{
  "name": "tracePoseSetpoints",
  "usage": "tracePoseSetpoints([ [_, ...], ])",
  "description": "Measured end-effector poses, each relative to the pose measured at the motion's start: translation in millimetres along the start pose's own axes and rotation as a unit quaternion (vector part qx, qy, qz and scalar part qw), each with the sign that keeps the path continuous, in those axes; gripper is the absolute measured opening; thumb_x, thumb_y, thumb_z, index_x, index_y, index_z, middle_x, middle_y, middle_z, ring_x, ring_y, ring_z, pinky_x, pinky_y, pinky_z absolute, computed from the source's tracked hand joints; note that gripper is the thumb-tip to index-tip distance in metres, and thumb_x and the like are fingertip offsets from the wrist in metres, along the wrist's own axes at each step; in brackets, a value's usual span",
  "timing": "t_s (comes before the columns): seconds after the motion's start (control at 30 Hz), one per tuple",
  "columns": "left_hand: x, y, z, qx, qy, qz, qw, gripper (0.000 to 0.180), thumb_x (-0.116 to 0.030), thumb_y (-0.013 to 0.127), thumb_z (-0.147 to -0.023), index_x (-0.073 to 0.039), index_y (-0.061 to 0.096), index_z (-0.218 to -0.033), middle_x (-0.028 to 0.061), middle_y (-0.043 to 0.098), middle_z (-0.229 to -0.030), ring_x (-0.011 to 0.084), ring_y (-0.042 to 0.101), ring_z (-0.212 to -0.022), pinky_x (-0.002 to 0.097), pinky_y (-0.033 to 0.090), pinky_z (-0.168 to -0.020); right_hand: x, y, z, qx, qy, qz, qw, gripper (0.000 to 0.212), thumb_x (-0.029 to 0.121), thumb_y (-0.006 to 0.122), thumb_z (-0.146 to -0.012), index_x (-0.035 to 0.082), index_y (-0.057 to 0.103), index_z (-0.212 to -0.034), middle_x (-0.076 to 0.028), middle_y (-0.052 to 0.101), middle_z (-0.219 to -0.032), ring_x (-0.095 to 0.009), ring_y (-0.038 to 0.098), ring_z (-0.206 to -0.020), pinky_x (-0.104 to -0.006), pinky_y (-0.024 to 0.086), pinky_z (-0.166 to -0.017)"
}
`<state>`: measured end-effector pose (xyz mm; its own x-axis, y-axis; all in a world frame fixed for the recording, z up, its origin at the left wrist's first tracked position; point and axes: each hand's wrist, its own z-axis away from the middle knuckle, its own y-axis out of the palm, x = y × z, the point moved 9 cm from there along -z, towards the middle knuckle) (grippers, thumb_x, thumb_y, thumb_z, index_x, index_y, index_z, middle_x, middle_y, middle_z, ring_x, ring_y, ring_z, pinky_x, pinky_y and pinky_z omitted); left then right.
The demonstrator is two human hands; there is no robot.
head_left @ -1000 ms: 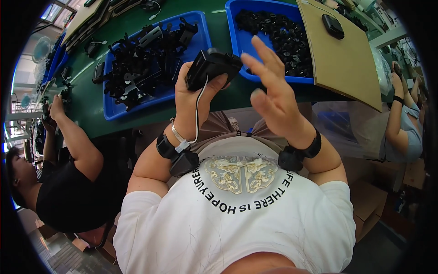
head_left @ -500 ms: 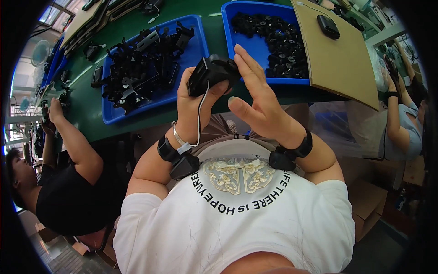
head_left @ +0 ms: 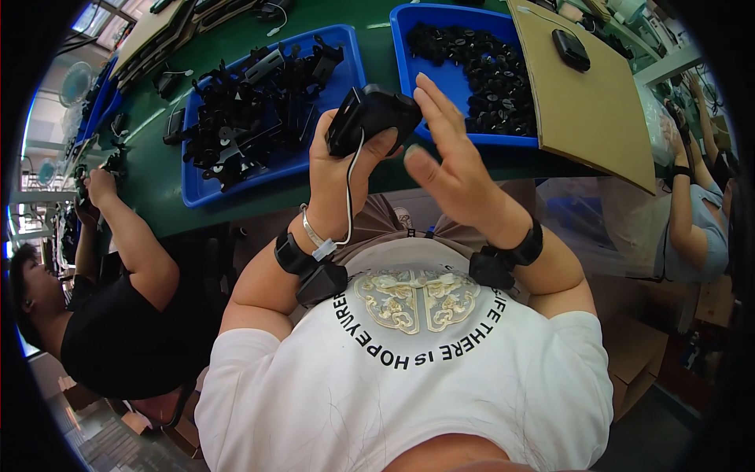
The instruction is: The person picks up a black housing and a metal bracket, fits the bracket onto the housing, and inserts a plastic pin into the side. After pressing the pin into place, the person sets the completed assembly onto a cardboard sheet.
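Observation:
My left hand (head_left: 336, 177) is wrapped around a black plastic device (head_left: 385, 119) with a rounded casing and a thin white cable (head_left: 348, 189). The cable hangs down along my left wrist to a small white connector (head_left: 324, 249). Beside the device's right end, my right hand (head_left: 460, 169) is raised with its fingers stretched out and its thumb apart. Its fingertips lie at or very near the casing; whether they touch I cannot tell. Behind my left hand lies a blue tray (head_left: 189, 185) heaped with black plastic brackets (head_left: 236, 118).
A second blue tray (head_left: 401, 39) holds many small round black parts (head_left: 503, 79). On the cardboard sheet (head_left: 586, 118) to its right lies another black device (head_left: 570, 49). The green table (head_left: 169, 212) runs underneath. People work at left (head_left: 118, 322) and right (head_left: 696, 220).
The device has turned slightly in my left hand, showing more of its smooth rounded casing. My right hand has shifted a little, fingers still extended. The whole view has moved slightly.

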<state>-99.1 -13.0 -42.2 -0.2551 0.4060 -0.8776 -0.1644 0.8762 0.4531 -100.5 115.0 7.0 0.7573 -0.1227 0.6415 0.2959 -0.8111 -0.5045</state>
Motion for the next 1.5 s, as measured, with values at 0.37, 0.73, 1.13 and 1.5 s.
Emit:
tracePoseSetpoints([
  [0.37, 27, 9, 9, 0.017, -0.19, 0.104, 0.976, 0.039, -0.002, 0.066, -0.079, -0.003, 0.044, -0.11, 0.0101, 0.055, -0.105, 0.0195, 0.06, -0.091, 0.0344, 0.056, -0.074, -31, -4, 5, 0.001, 0.16, -0.126, 0.979, 0.056, 0.021, 0.06, -0.087, -0.004, 0.037, -0.131, -0.013, 0.044, -0.127, -0.019, 0.045, -0.114, -0.0315, 0.035, -0.097],
  [0.73, -39, 34, 22, 0.187, 0.155, -0.35, 0.904, 0.084, -0.008, 0.082, -0.058, -0.006, 0.035, -0.128, 0.0128, 0.047, -0.117, 0.0275, 0.051, -0.108, 0.039, 0.05, -0.083, -42, -10, 13, 0.023, 0.246, -0.352, 0.903, 0.046, 0.005, 0.065, -0.082, -0.002, 0.047, -0.123, -0.01, 0.055, -0.11, -0.014, 0.052, -0.102, -0.0259, 0.045, -0.089],
  [1.13, -49, 55, 40, 0.253, 0.32, -0.468, 0.784, 0.078, -0.011, 0.083, -0.044, -0.005, 0.048, -0.113, 0.0155, 0.05, -0.112, 0.0329, 0.056, -0.093, 0.0366, 0.051, -0.073, -45, -2, 19, 0.072, 0.295, -0.392, 0.868, 0.042, 0.008, 0.07, -0.077, -0.002, 0.054, -0.115, -0.012, 0.055, -0.113, -0.016, 0.054, -0.102, -0.0263, 0.046, -0.087],
  [1.5, -37, 54, 32, 0.239, 0.338, -0.503, 0.759, 0.065, -0.006, 0.078, -0.049, -0.003, 0.05, -0.108, 0.0158, 0.051, -0.106, 0.0328, 0.057, -0.09, 0.0365, 0.051, -0.071, 35, -21, 5, 0.052, -0.015, 0.115, 0.992, 0.043, 0.026, 0.067, -0.079, -0.003, 0.058, -0.11, -0.019, 0.046, -0.129, -0.035, 0.037, -0.122, -0.041, 0.031, -0.099],
])
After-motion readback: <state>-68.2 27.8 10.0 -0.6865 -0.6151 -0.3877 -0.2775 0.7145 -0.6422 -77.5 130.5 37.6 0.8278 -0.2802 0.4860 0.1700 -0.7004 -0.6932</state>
